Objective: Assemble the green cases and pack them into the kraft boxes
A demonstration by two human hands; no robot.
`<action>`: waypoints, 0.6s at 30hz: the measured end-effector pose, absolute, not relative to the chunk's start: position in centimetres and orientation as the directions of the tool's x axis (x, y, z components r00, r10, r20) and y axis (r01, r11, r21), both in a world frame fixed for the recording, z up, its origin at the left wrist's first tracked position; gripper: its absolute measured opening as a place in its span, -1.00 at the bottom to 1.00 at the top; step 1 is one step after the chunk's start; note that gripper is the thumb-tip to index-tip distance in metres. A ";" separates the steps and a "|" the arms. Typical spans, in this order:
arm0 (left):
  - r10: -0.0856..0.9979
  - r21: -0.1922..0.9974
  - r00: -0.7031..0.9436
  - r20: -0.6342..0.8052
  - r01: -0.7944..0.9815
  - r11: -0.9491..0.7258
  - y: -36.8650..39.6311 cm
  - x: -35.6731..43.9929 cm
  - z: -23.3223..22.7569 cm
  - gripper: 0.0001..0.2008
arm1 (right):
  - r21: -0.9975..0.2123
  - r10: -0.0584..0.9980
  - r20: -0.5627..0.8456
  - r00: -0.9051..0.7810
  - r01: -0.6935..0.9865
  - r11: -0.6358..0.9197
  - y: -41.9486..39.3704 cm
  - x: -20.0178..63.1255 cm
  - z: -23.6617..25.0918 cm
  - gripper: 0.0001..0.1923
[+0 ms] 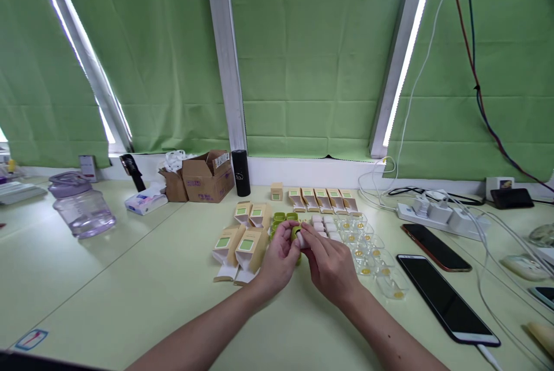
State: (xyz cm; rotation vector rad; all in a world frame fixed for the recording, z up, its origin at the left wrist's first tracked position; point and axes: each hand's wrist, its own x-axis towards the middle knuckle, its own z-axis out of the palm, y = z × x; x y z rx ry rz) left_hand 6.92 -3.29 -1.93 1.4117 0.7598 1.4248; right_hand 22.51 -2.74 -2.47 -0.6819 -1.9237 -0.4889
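Observation:
Close together over the middle of the table, my two hands work on one small item. My left hand (278,259) pinches a small green case (296,232). The fingers of my right hand (332,267) are closed on a small white block (302,240) against the case; how far it sits inside is hidden by the fingers. Just behind are more green cases (279,217). Several white and pale pink blocks (329,227) lie beyond my right hand. Left of my hands stand open-flapped kraft boxes (251,242) with green labels.
Clear plastic shells (376,253) with yellow dots spread to the right. A row of kraft boxes (320,199) stands behind. Two phones (448,299), a power strip (437,214) and loose cables lie farther right. A cardboard box (208,179), black cylinder (240,172) and water jug (82,206) stand left.

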 end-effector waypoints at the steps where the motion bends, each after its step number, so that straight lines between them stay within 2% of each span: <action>1: 0.916 0.915 0.119 0.382 -0.192 -0.356 -3.3 7.0 -2.0 -0.53 | 0.046 0.240 0.906 -0.348 0.646 0.762 -2.8 22.5 -2.5 -0.52; 6: 0.905 0.902 0.096 0.415 -0.171 -0.396 -3.5 7.3 -2.1 -0.55 | 0.079 0.212 0.906 -0.367 0.637 0.767 -2.9 22.3 -2.4 -0.51; 13: 0.883 0.883 0.092 0.461 -0.144 -0.446 -3.7 7.4 -2.3 -0.61 | 0.066 0.232 0.897 -0.376 0.634 0.771 -3.0 22.2 -2.4 -0.54; 18: 0.897 0.904 0.146 0.417 -0.169 -0.393 -4.0 6.9 -2.2 -0.57 | 0.032 0.271 0.894 -0.358 0.652 0.757 -2.8 22.3 -2.5 -0.55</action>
